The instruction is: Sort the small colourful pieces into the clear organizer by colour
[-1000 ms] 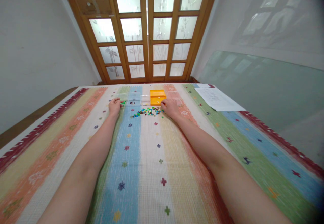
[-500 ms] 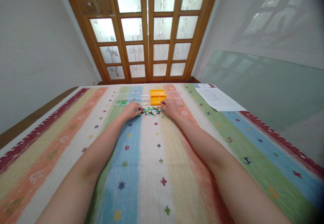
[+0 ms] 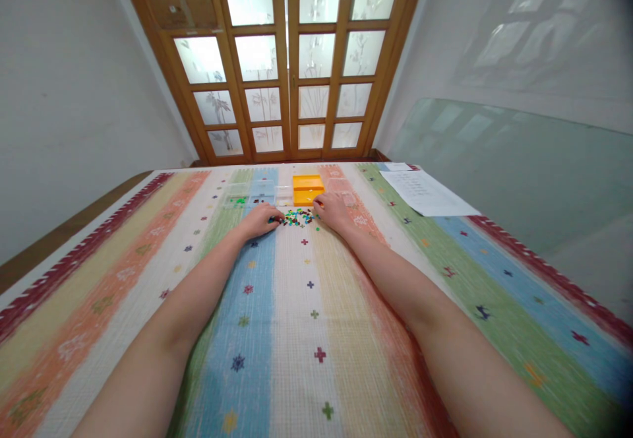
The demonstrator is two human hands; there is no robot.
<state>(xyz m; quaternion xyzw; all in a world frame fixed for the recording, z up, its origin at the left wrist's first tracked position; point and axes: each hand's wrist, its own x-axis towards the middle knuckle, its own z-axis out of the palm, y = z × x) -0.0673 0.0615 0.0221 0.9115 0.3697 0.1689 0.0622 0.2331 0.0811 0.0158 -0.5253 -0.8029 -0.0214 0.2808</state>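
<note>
Pieces [image 3: 300, 217] on tablecloth [image 3: 291, 332]; boxes [image 3: 302, 198] just behind; paper [image 3: 426, 194] right; doors [image 3: 319, 27] beyond.

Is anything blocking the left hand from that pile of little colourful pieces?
Nothing visible is. The left hand is right at the left edge of the colourful pieces; whether it grips any is too small to tell.

Multicoloured pieces [image 3: 299, 216] and an orange box [image 3: 303, 198] share a striped tablecloth [image 3: 297, 319].

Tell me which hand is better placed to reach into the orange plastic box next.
Probably the right hand: its fingers are at the near right corner of the orange rectangular plastic box, while the left hand is farther off, beside the scattered small multicoloured pieces.
</note>
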